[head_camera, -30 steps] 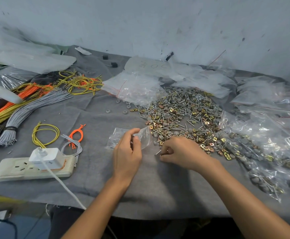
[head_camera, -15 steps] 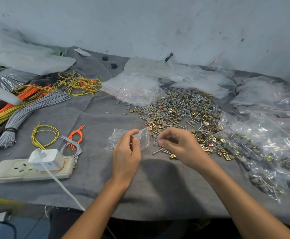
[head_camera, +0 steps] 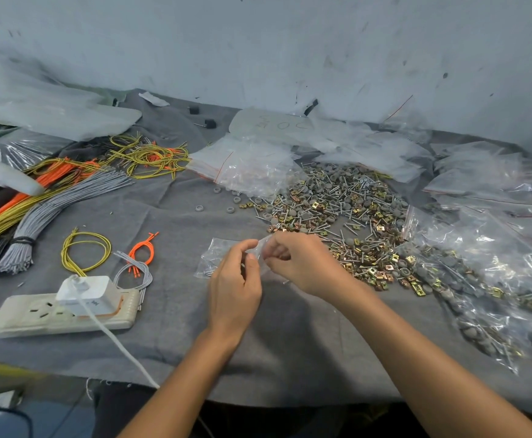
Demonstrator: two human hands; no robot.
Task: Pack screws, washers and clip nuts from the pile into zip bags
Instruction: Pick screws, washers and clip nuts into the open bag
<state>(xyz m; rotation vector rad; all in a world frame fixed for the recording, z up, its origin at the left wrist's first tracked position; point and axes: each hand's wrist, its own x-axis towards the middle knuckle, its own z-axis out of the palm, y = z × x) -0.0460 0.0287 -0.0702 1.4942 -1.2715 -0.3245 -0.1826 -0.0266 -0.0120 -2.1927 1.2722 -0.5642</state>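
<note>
Right hand's move: in the last second the right hand (head_camera: 299,263) left the near edge of the pile (head_camera: 337,210) and crossed to the mouth of the zip bag (head_camera: 217,254). It is probably delivering a pick, so another piece is about to go in.
Wire bundles (head_camera: 53,213): grey, orange and yellow strands, far left, not part of this step.
Left hand (head_camera: 233,289): thumb and forefinger pinch the bag's lip, lifting it.
Zip bag: thin, clear, crinkled film lying on the grey cloth (head_camera: 290,336) between the hands, with a few slim screws in its far corner.
Right hand grip: fingertips bunched at the bag's mouth. I cannot tell what they hold.
Pile: shiny thin screws, dull grey round washers and brassy square clip nuts, just beyond the right hand.
Filled bags (head_camera: 479,279): glossy and lumpy, far right.
</note>
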